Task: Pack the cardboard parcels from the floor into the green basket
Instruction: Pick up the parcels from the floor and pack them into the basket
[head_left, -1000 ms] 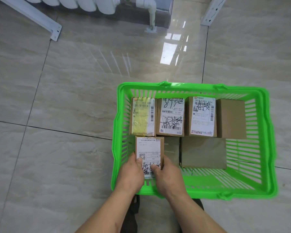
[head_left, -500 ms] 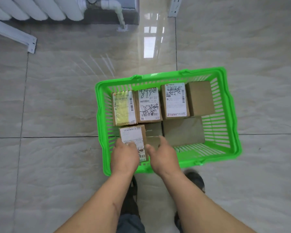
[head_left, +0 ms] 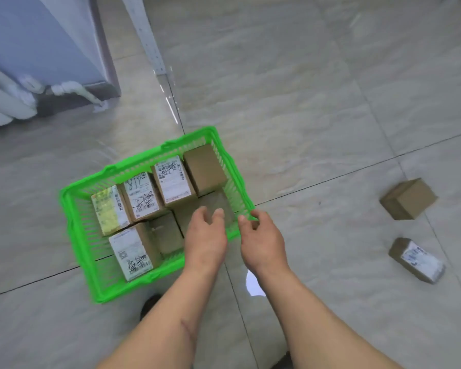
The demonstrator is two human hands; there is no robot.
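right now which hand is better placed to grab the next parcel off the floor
Probably the right hand: both remaining floor parcels, the plain parcel and the labelled parcel, lie to its side. The left hand hangs empty over the green basket, farther away.

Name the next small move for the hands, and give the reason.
Probably reach the right hand out to the plain cardboard parcel on the floor to the right. Both hands hold nothing, the left hand hovers over the green basket, and two parcels lie outside it: the plain one and a labelled parcel nearer the person. The basket's right near corner looks less full.
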